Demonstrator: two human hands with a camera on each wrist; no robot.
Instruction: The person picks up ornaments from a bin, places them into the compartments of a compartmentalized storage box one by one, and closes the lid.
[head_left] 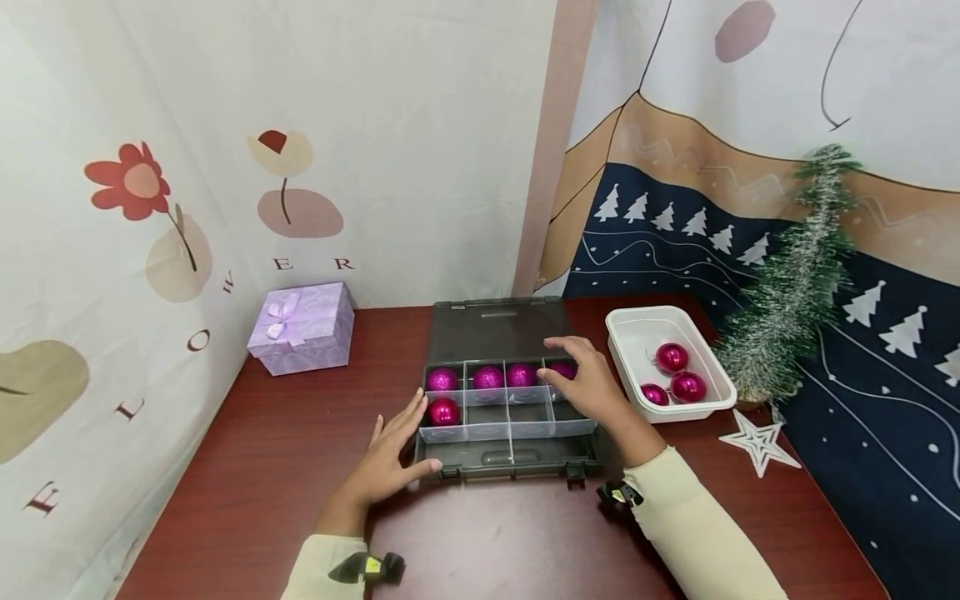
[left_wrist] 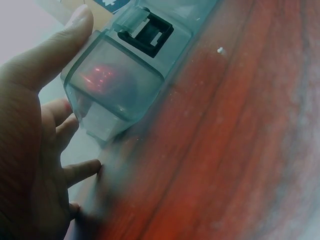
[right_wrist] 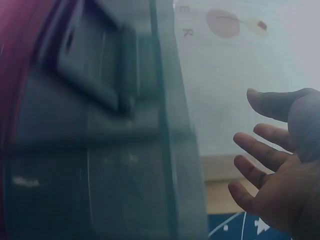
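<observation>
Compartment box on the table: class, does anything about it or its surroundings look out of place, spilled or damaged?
Nothing stands out. The compartment box sits square, pink baubles lie neatly in its cells, and the white tub stands upright.

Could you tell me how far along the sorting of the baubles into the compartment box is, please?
Five pink baubles already sit in the compartment box. The right hand hovers over the fourth one in the back row; the left hand steadies the box. Three baubles remain in the white tray, and three front compartments look empty.
</observation>
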